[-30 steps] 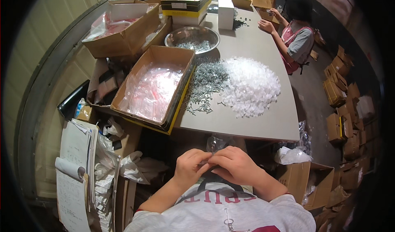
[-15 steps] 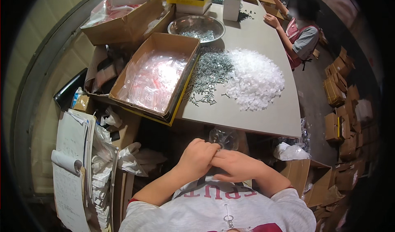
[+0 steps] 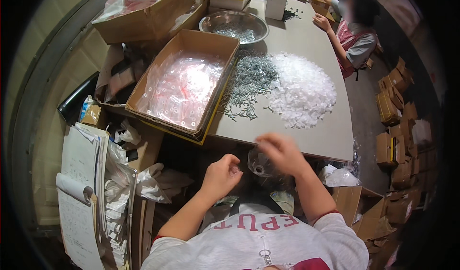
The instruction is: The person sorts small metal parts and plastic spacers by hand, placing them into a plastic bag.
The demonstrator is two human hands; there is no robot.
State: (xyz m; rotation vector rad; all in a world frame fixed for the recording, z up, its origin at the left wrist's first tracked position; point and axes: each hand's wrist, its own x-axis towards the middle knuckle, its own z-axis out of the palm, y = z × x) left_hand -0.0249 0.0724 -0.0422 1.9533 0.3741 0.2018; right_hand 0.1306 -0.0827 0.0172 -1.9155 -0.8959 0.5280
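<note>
Left hand [image 3: 221, 176]: lower centre of the frame, fingers curled inward; whether they grip anything cannot be told.
Right hand [image 3: 285, 156]: just right of centre, blurred, fingers bent near the front edge of the worktop [image 3: 322, 139]; their hold cannot be told.
Clear bag [image 3: 260, 164]: lower centre, between the hands.
Screws [image 3: 251, 80]: loose heap at centre, touching the white plastic pieces [image 3: 303, 90] heaped to their right.
Open carton [image 3: 206, 41]: left of the screws, filled with flat see-through bags [image 3: 182, 92] showing red.
Metal bowl [image 3: 230, 18]: upper centre, small shiny parts [image 3: 235, 31] inside.
Larger carton [image 3: 139, 26]: upper left, holding reddish plastic packaging [image 3: 128, 4].
</note>
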